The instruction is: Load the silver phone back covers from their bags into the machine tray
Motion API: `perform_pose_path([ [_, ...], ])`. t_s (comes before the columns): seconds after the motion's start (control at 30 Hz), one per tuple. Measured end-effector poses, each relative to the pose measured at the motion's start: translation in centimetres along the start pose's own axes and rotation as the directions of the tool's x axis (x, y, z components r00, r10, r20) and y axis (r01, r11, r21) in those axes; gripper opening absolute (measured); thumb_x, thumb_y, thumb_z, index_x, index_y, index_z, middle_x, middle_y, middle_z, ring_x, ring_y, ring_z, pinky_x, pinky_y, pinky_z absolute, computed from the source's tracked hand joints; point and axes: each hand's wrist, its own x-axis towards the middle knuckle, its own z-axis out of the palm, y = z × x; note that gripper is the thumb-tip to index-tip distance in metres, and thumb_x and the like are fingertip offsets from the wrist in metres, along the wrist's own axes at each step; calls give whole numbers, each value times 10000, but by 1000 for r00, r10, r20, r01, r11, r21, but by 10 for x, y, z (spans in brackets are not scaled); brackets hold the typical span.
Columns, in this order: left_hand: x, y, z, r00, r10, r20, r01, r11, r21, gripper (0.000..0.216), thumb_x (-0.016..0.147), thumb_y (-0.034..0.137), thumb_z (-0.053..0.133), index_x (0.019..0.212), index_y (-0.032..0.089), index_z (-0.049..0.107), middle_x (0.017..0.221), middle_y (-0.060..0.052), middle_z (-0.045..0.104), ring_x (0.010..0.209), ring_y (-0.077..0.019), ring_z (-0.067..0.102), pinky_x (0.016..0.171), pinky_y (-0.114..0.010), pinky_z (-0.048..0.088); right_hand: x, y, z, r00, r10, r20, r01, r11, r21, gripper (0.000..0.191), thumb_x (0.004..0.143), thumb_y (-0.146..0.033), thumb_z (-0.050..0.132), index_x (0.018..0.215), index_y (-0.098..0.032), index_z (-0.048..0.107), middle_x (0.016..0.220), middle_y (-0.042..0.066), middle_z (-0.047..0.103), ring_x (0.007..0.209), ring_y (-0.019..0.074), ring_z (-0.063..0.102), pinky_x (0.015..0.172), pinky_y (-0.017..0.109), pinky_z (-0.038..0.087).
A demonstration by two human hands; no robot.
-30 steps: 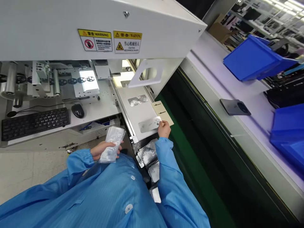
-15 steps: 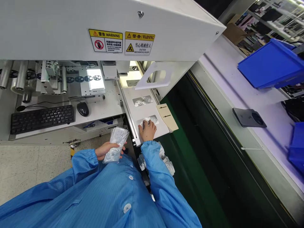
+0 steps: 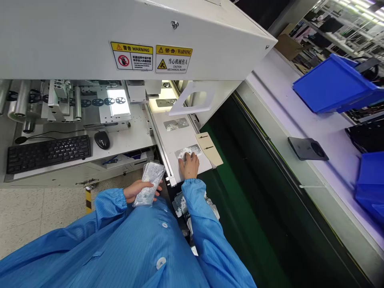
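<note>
My left hand (image 3: 138,190) is closed around a small stack of phone-sized silver-grey flat plates (image 3: 151,180), wrapped in clear crinkled film, in front of my coat. Over the near end of a white conveyor belt (image 3: 172,141), my right hand (image 3: 189,165) rests its slightly bent, parted fingertips on the lower edge of another phone-shaped plate (image 3: 193,149) lying flat. Its underside contact is hidden. Farther up the belt lies a second such plate (image 3: 176,124), with glare on its film. A third plate (image 3: 166,103) sits in the bright light under the machine hood.
A white machine hood (image 3: 90,24) with warning labels hangs over the belt. Keyboard (image 3: 49,153) and mouse (image 3: 102,140) stand at left. A beige card (image 3: 209,149) adjoins the belt's right side. More plates (image 3: 180,205) lie below my right sleeve. Blue bins (image 3: 333,86) stand on the right-hand bench.
The view has shifted slightly. Plates on the belt have moved a little farther toward the hood. My right hand has slid slightly right with its plate; my left hand keeps the stack.
</note>
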Motion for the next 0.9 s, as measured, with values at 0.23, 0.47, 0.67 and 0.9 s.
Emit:
perform_pose_path([
  [0.23,4,-2,-4,1000,5,7,-5,1000,6,491,775,198,685,1243,84,590,1020,-160,705,831,-255,685,775,-451,572,6,-3,-1,1000,26,-7,-26,999,-25,496,932,-432,480,1338,-152,529,1459,206,406,1350,363,327,1086,521,263],
  [0.47,11,-2,10,994,-48,99,46,999,15,453,754,207,708,1185,91,634,1041,-178,709,838,-265,692,777,-454,565,-14,-16,-42,997,-63,-32,71,880,470,439,946,-428,460,1275,-156,563,1308,163,552,1191,261,520,1014,414,415],
  [0.67,25,-11,46,927,-176,331,140,982,128,403,739,197,742,1126,112,667,976,-141,719,838,-241,690,817,-413,537,-56,-6,-87,951,-226,209,-34,596,802,290,869,-461,604,917,-184,675,795,22,653,741,151,593,698,267,485],
  [0.9,22,-33,59,878,-315,361,207,929,306,347,738,181,724,1078,124,685,913,-91,719,781,-237,680,805,-393,504,-88,26,-99,947,-157,280,-115,649,752,266,867,-434,611,918,-181,674,789,14,648,747,148,578,701,270,453],
])
